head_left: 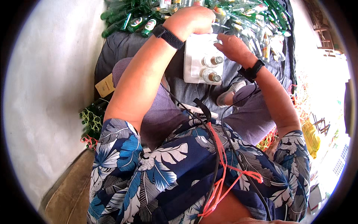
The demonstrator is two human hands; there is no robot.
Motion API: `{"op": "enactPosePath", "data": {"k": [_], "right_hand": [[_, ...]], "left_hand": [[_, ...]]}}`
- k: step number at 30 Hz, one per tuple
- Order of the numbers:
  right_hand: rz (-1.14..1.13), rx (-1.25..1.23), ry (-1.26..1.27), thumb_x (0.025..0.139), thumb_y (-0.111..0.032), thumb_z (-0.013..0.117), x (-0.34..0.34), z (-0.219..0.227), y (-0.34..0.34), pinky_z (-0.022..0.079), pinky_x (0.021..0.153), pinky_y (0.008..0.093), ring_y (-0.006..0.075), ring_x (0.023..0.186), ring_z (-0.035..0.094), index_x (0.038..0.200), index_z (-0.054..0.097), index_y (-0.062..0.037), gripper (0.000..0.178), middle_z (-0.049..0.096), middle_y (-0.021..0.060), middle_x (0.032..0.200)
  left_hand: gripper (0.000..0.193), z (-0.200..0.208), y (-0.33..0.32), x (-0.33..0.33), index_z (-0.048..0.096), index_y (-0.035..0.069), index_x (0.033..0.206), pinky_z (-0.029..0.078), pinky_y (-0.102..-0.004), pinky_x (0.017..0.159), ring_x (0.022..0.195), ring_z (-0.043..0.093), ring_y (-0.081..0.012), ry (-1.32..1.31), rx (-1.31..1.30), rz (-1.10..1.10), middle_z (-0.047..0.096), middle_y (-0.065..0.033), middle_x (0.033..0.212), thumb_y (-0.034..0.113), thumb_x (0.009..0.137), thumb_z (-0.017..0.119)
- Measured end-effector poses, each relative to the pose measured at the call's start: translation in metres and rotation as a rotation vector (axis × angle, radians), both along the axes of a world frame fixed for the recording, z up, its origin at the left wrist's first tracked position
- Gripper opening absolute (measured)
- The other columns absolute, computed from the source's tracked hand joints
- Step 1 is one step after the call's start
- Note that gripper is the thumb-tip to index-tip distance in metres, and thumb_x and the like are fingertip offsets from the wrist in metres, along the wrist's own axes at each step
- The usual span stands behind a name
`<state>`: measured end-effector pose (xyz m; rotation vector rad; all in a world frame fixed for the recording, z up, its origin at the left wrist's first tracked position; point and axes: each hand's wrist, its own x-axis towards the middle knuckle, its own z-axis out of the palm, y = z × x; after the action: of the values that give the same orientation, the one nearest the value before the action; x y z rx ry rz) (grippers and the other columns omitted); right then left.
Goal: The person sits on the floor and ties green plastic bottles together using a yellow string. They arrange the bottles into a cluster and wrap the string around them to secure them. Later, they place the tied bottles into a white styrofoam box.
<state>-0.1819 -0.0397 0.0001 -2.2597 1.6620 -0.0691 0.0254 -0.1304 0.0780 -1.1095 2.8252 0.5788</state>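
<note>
A white foam box rests on dark cloth between my legs. Two clear glass bottles stand in its right side, necks tipped toward the right. Over the box's far end, my left hand is curled with its back toward me; whatever its fingers hold is hidden. Beyond its knuckles shows the top of a pale bottle. At the box's far right corner, my right hand has its thumb and fingers bent together. A bit of clear glass shows by its fingertips, too small to make out.
Green bottles lie piled at the far left, with clear and green bottles at the far right. Netted green bottles sit by the wall. A tan card lies near my left knee. Black cables hang before me.
</note>
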Motion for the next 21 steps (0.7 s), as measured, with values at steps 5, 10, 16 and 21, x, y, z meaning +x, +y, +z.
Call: {"op": "enactPosePath", "data": {"k": [5,10,16,21], "right_hand": [[0.006,0.017,0.030,0.099,-0.037,0.065,0.004,0.007,0.001,0.055,0.076,0.0543,0.0472,0.088,0.068,0.114,0.061,-0.0030,0.037,0.071,0.0259,0.092],[-0.028,0.074,0.054,0.095,-0.036,0.068,0.004,0.017,0.001,0.055,0.080,0.0556,0.0456,0.092,0.070,0.128,0.059,-0.0049,0.046,0.073,0.0249,0.095],[-0.010,0.062,-0.011,0.087,-0.026,0.076,-0.017,0.028,0.001,0.054,0.082,0.0541,0.0448,0.094,0.069,0.131,0.057,-0.0036,0.053,0.073,0.0232,0.094],[-0.070,0.027,-0.045,0.085,-0.024,0.074,-0.031,0.054,-0.004,0.055,0.081,0.0517,0.0418,0.093,0.071,0.126,0.062,-0.0031,0.047,0.074,0.0208,0.093]], "left_hand": [[0.040,-0.005,-0.004,0.001,0.072,0.007,0.121,0.056,-0.0452,0.093,0.105,0.071,-0.0372,0.004,0.005,-0.006,0.074,-0.0199,0.110,0.025,0.086,0.073],[0.035,-0.010,-0.009,0.004,0.073,0.006,0.116,0.056,-0.0464,0.090,0.104,0.070,-0.0393,0.053,0.019,-0.040,0.074,-0.0205,0.110,0.023,0.087,0.067],[0.037,0.015,-0.029,0.022,0.073,0.007,0.116,0.056,-0.0450,0.088,0.101,0.070,-0.0391,0.105,0.008,0.163,0.074,-0.0203,0.106,0.031,0.089,0.064],[0.028,0.017,-0.054,0.043,0.075,0.008,0.107,0.056,-0.0433,0.083,0.095,0.071,-0.0377,0.196,-0.045,0.394,0.073,-0.0200,0.098,0.025,0.088,0.061]]}}
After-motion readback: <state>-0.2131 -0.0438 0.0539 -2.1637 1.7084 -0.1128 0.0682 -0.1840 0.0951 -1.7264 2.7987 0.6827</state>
